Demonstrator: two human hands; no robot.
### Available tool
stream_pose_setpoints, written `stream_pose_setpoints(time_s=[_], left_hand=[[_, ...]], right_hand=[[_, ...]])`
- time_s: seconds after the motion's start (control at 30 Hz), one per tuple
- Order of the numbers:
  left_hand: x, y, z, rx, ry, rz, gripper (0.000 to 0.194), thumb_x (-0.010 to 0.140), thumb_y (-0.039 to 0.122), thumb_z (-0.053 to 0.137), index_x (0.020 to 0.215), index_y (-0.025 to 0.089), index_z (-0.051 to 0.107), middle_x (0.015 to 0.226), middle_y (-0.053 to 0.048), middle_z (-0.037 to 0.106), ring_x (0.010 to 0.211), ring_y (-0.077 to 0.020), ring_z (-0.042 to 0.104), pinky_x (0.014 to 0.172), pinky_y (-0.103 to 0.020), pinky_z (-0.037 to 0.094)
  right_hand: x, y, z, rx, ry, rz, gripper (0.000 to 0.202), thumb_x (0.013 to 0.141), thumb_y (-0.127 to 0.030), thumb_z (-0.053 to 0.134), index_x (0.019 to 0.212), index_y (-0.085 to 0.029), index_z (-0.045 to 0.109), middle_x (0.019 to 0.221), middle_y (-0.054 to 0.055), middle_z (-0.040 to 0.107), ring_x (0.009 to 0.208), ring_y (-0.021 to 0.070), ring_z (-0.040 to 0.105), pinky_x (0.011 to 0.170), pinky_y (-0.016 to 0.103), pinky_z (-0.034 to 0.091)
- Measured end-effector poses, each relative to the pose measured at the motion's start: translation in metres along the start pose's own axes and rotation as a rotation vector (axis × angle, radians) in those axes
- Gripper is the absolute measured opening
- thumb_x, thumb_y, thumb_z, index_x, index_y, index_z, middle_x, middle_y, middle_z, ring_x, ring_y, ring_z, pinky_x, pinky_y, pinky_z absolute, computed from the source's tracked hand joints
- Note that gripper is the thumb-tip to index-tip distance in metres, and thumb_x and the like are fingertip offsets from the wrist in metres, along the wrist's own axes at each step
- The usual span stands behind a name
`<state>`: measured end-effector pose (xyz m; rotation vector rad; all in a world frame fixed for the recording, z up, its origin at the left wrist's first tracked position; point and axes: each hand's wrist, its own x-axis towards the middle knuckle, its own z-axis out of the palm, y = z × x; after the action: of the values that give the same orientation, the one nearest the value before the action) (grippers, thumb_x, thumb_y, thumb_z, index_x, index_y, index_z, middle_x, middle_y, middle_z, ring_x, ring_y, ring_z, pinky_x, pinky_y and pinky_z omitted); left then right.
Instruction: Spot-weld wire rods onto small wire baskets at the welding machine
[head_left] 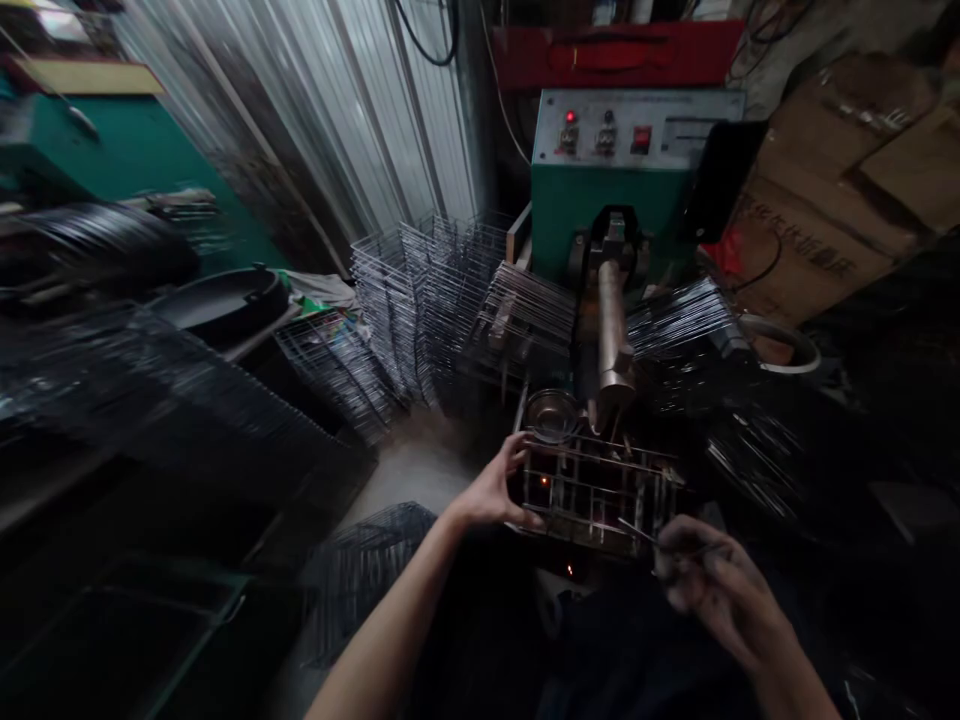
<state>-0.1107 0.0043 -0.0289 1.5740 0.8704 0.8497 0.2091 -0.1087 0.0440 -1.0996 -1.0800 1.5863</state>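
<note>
A rectangular wire rack (581,487) lies under the tip of a green spot-welding machine (547,215). My left hand (491,492) grips the rack's left end, fingers at its far edge and thumb at its near edge. My right hand (709,580), blurred, is closed on a thin metal rod (636,530), which points left over the rack's near right corner. A thick metal welding arm (613,325) reaches down just beyond the rack. Beside its tip sits a small round metal dish (553,414). Small orange sparks glow in and below the rack.
Bundles of metal rods (529,310) lie left of the welding arm, with more rods (682,318) to its right. Stacked wire panels (420,300) stand farther left. Cardboard boxes (817,220) are piled at the right. A wire basket (367,575) sits low at the left.
</note>
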Motion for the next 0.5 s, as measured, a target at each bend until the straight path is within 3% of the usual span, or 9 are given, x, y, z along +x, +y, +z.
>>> stream_pose_setpoints(time_s=[0.07, 0.1, 0.17, 0.23, 0.33, 0.5], left_hand=[[0.009, 0.009, 0.024, 0.116, -0.014, 0.026, 0.129, 0.043, 0.04, 0.095, 0.149, 0.027, 0.022, 0.153, -0.015, 0.037, 0.142, -0.035, 0.039, 0.119, -0.051, 0.031], [0.014, 0.012, 0.036, 0.174, 0.003, 0.026, 0.13, 0.043, 0.043, 0.094, 0.15, 0.026, 0.022, 0.152, -0.015, 0.038, 0.141, -0.0353, 0.04, 0.118, -0.051, 0.031], [0.025, 0.017, 0.056, 0.264, 0.058, 0.002, 0.131, 0.042, 0.046, 0.094, 0.151, 0.025, 0.023, 0.15, -0.015, 0.042, 0.139, -0.0356, 0.043, 0.117, -0.051, 0.034], [0.033, 0.02, 0.072, 0.297, 0.115, -0.008, 0.13, 0.042, 0.047, 0.094, 0.15, 0.025, 0.025, 0.149, -0.014, 0.044, 0.137, -0.0359, 0.045, 0.116, -0.052, 0.036], [0.037, 0.022, 0.088, 0.267, 0.163, 0.027, 0.126, 0.044, 0.046, 0.094, 0.149, 0.027, 0.027, 0.147, -0.012, 0.046, 0.135, -0.0351, 0.047, 0.114, -0.05, 0.038], [0.029, 0.02, 0.106, 0.15, 0.236, 0.001, 0.109, 0.047, 0.044, 0.093, 0.138, 0.029, 0.036, 0.138, -0.008, 0.053, 0.126, -0.0313, 0.054, 0.1, -0.044, 0.051]], right_hand=[[0.004, -0.015, 0.005, -0.136, -0.152, -0.094, 0.057, 0.08, -0.068, 0.064, 0.109, -0.02, 0.071, 0.096, 0.015, 0.072, 0.079, 0.0284, 0.07, 0.068, 0.041, 0.059], [0.008, -0.021, 0.009, -0.275, -0.183, -0.148, 0.048, 0.086, -0.061, 0.062, 0.112, -0.021, 0.071, 0.101, 0.014, 0.072, 0.088, 0.0289, 0.07, 0.076, 0.041, 0.058], [0.02, -0.029, 0.015, -0.609, -0.173, -0.282, 0.027, 0.095, -0.043, 0.058, 0.109, -0.025, 0.072, 0.101, 0.009, 0.072, 0.091, 0.0244, 0.069, 0.082, 0.037, 0.057], [0.033, -0.03, 0.017, -0.896, -0.147, -0.436, 0.02, 0.098, -0.03, 0.054, 0.104, -0.025, 0.071, 0.096, 0.006, 0.072, 0.088, 0.0211, 0.068, 0.08, 0.033, 0.055], [0.047, -0.021, 0.012, -1.167, -0.161, -0.633, 0.02, 0.098, -0.02, 0.051, 0.106, -0.021, 0.069, 0.095, 0.006, 0.072, 0.091, 0.0217, 0.066, 0.085, 0.036, 0.054], [0.047, 0.005, -0.003, -1.461, -0.167, -0.832, 0.041, 0.094, -0.007, 0.049, 0.132, -0.017, 0.059, 0.12, 0.011, 0.069, 0.108, 0.0259, 0.062, 0.092, 0.042, 0.055]])
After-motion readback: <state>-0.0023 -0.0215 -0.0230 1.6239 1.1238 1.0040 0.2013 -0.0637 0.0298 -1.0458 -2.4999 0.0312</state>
